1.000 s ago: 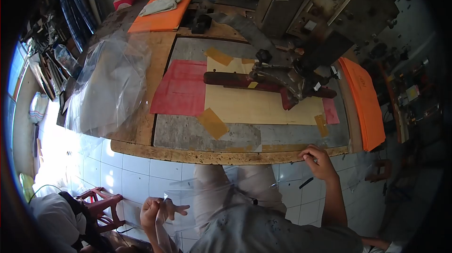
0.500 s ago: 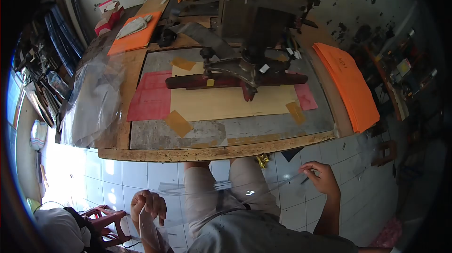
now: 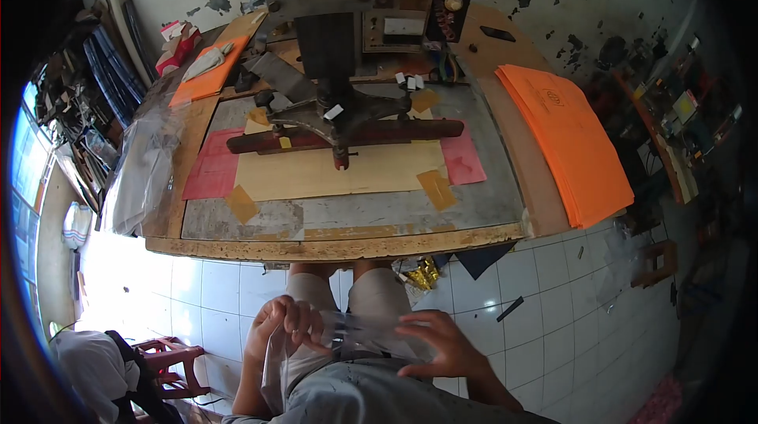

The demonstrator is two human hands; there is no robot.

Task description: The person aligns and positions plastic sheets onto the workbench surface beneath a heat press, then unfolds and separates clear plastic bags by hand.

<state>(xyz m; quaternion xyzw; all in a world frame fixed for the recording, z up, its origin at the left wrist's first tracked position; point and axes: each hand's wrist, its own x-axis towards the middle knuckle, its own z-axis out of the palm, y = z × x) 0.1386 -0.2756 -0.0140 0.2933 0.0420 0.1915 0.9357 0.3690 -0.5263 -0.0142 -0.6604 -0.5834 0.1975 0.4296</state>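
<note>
A clear, thin plastic sheet (image 3: 375, 331) is stretched low over my lap, and part of it hangs down along my left wrist. My left hand (image 3: 286, 326) is closed on its left end with curled fingers. At the sheet's right end is my right hand (image 3: 446, 345), fingers spread and the thumb well apart from them; whether the fingertips touch the plastic is hard to see. Both hands are below the front edge of the worktable (image 3: 332, 250), in front of a press with a dark red bar (image 3: 371, 136) over a cream board (image 3: 316, 175).
Folded orange bags or sheets (image 3: 568, 155) are stacked on the table's right side. Clear plastic (image 3: 142, 179) hangs over its left corner, near an orange piece with a grey cloth (image 3: 209, 61). A red stool (image 3: 170, 365) stands on the left. Gold foil scraps (image 3: 424, 272) lie on the floor.
My hands have come closer together: the right moved left and down, its fingers spreading from a pinch, and the left moved right. The head view has shifted right.
</note>
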